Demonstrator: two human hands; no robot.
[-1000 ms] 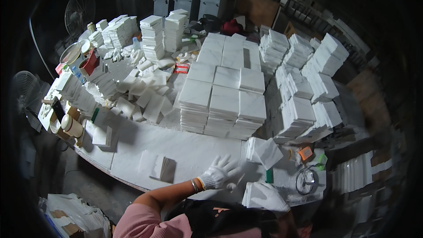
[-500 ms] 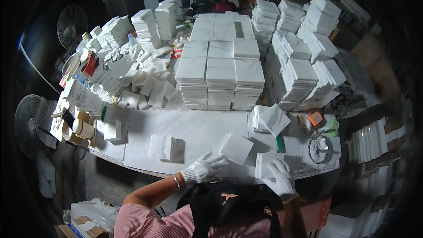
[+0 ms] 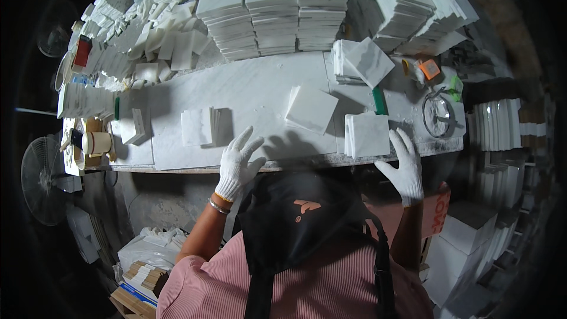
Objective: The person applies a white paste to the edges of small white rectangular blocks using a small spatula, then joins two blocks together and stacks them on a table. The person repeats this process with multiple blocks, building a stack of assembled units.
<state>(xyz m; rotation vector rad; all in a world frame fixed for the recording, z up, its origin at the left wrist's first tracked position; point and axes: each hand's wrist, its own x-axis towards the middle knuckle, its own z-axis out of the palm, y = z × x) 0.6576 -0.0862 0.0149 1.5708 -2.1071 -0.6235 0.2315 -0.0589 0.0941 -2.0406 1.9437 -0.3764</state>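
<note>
My left hand (image 3: pixel 238 162), in a white glove, rests flat with fingers spread on the front edge of the white marble worktable (image 3: pixel 254 91). My right hand (image 3: pixel 404 166), also gloved, lies open on the table's front edge just right of a small stack of square white tiles (image 3: pixel 367 134). A single white tile (image 3: pixel 310 109) lies tilted on the tabletop between the two hands, farther in. Another low stack of tiles (image 3: pixel 201 126) sits ahead of my left hand. Neither hand holds anything.
Tall stacks of white tiles (image 3: pixel 271 9) fill the back of the table, with loose pieces heaped at the back left (image 3: pixel 159 41). A round wire object (image 3: pixel 437 116), an orange item (image 3: pixel 429 69), a tape roll (image 3: pixel 97 143) and a floor fan (image 3: pixel 44 178) stand around.
The view has tipped down and closer to the table. Both hands have drawn back to the table's front edge; the right hand has left the tile stack it was touching.
</note>
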